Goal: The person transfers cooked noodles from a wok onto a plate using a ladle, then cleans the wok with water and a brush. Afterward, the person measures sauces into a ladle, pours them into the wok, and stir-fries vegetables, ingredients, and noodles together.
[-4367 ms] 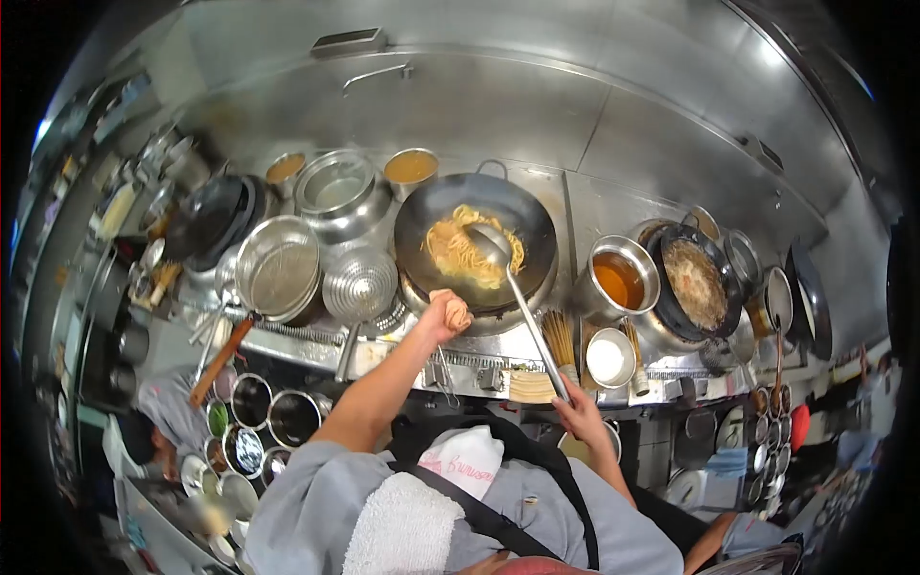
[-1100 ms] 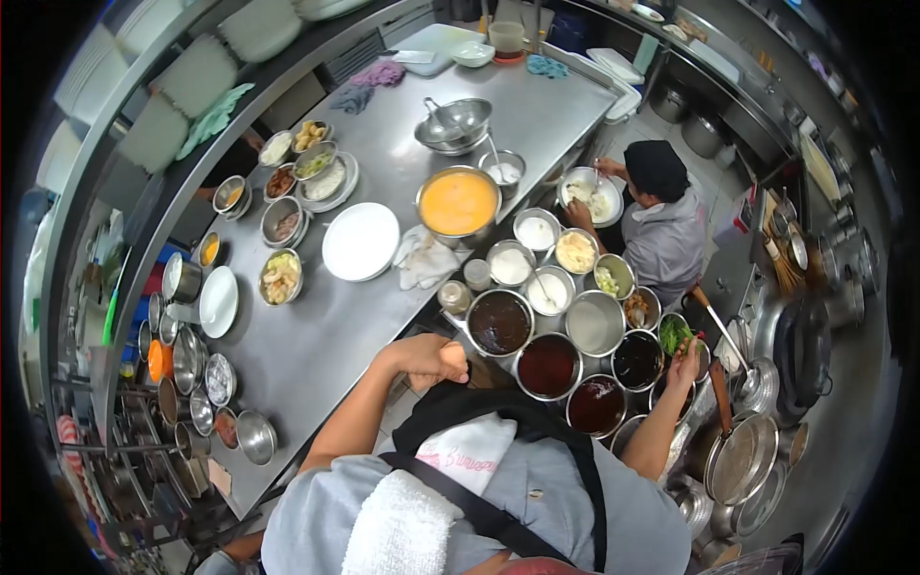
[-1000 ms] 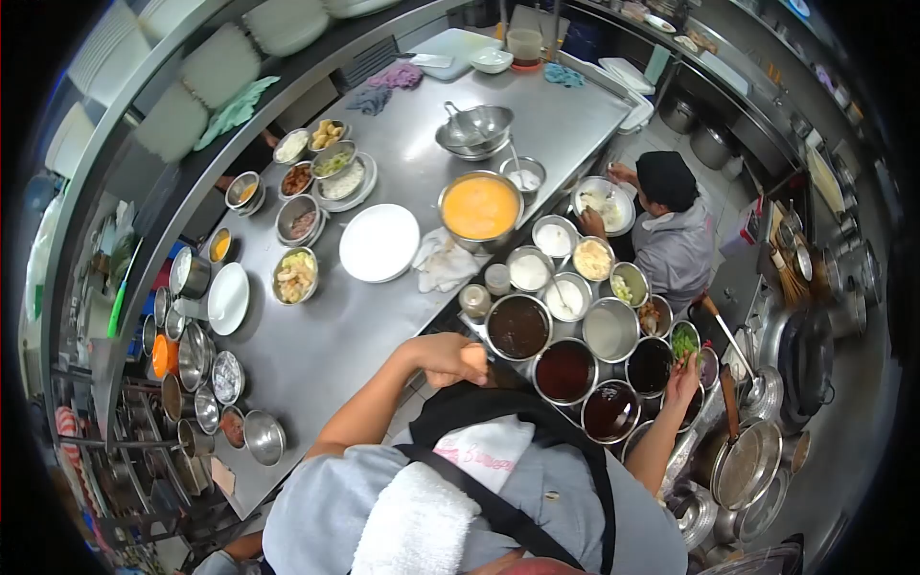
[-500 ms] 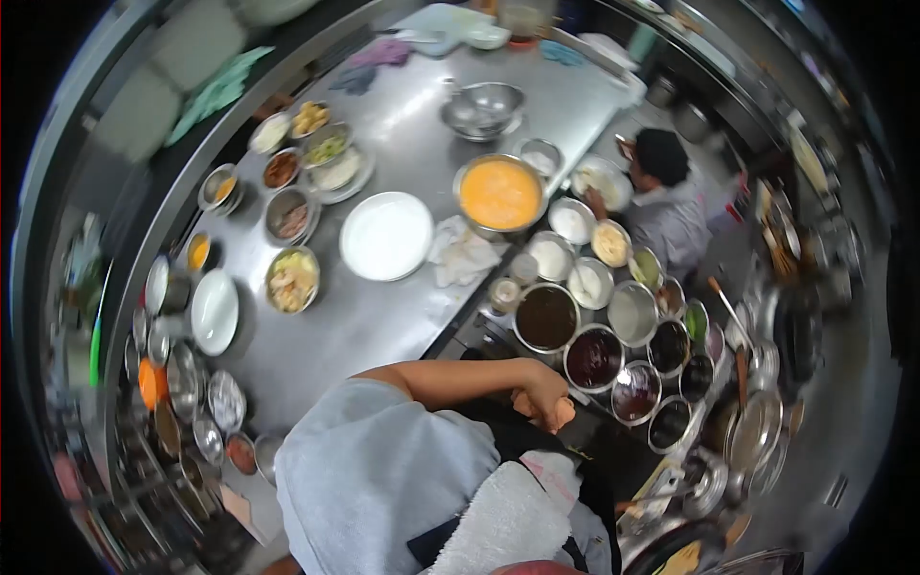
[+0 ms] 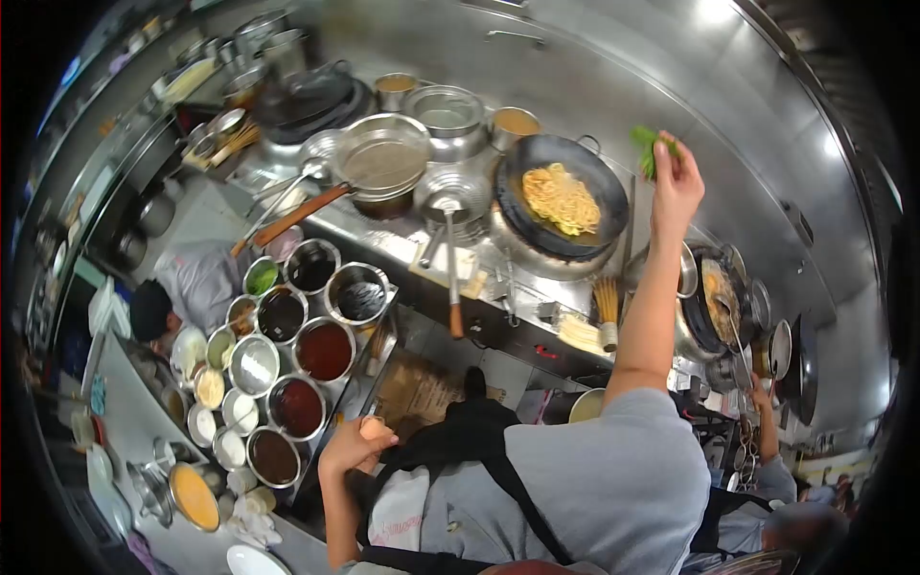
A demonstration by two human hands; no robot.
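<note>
My right hand [image 5: 677, 182] is raised on an outstretched arm to the right of a wok, its fingers pinching a small bunch of green leaves [image 5: 647, 144]. In the wok [image 5: 613, 196] on the stove lies a heap of fried noodles [image 5: 563, 201], with some green bits at its lower edge. Low in front of my body, beside the sauce pots, my left hand [image 5: 347, 448] is curled round what looks like a brown egg [image 5: 374, 428]. Part of that egg is hidden by the fingers.
Several sauce pots [image 5: 324, 349] stand left of me. A strainer over a pot [image 5: 383, 150] and a ladle [image 5: 452, 259] lie along the stove. A bamboo brush [image 5: 607, 305] is at its front edge. One co-worker [image 5: 196, 283] is at left; another's arm [image 5: 765, 417] reaches toward a second wok [image 5: 709, 302].
My view has turned from the steel table with its bowls to the stove. My right hand has come into view with green leaves. The left hand still holds the egg.
</note>
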